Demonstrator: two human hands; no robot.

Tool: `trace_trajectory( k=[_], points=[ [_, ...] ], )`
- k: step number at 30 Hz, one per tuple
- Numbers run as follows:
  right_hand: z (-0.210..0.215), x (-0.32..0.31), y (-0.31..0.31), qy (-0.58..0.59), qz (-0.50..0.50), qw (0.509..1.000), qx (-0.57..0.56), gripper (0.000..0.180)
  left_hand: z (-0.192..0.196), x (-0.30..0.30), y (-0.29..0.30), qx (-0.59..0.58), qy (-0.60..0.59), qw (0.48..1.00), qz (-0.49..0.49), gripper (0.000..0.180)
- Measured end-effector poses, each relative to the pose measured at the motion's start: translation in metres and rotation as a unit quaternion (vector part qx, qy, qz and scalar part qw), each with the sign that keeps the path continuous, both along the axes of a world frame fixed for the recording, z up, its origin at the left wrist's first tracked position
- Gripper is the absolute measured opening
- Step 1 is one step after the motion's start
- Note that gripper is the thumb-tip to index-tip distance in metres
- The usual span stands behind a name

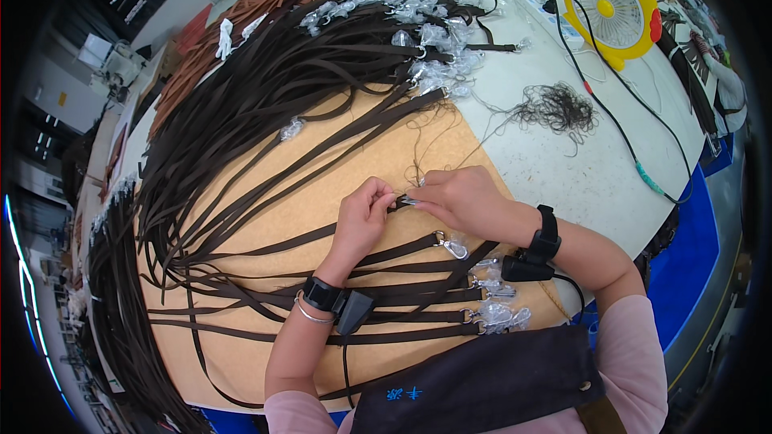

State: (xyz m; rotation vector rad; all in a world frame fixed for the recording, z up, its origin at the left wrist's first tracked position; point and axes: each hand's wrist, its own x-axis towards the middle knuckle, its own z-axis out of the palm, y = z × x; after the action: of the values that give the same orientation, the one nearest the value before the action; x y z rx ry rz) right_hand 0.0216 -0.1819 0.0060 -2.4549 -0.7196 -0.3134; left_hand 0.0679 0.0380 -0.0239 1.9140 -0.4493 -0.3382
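Observation:
My left hand (363, 213) pinches a dark brown strap (297, 238) near its end, thumb and forefinger pressed together. Close against it, my right hand (462, 199) is closed at the fingertips on a small silvery metal piece (409, 201) by the strap end. Whether that piece is a clasp or a small tool I cannot tell. Below my hands lie several similar straps with metal snap hooks, one hook (453, 247) bare to view and others in clear plastic wrap (503, 317). Loose dark threads (418, 153) lie just beyond my fingers.
A large heap of dark straps (265, 88) covers the left and far side, with plastic-wrapped hooks (438, 56) at its ends. Brown straps (193, 72) lie behind. A thread tangle (559, 108), yellow fan (607, 8) and black cable (603, 104) occupy the right of the white table.

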Motion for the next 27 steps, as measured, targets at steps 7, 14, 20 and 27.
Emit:
trace_trajectory(
  k=[7, 14, 20, 27],
  points=[
    [0.0052, 0.0006, -0.0001, 0.002, 0.005, 0.999, -0.035, 0.019, 0.0008, 0.0017, -0.0005, 0.004, 0.009, 1.0, -0.025, 0.004],
    [-0.0042, 0.0046, -0.0009, 0.009, 0.008, 1.0, 0.01, 0.019, -0.0018, 0.0024, 0.0018, -0.002, 0.023, 0.999, -0.028, 0.003],
    [-0.0026, 0.0043, -0.0025, 0.02, 0.013, 1.0, 0.018, 0.018, -0.0031, 0.0027, 0.0022, -0.008, 0.024, 0.999, -0.029, 0.004],
    [-0.0022, 0.0026, 0.0014, 0.018, 0.007, 1.0, -0.001, 0.017, -0.0057, 0.0033, 0.0032, -0.03, 0.032, 0.998, -0.034, 0.003]
  ],
)
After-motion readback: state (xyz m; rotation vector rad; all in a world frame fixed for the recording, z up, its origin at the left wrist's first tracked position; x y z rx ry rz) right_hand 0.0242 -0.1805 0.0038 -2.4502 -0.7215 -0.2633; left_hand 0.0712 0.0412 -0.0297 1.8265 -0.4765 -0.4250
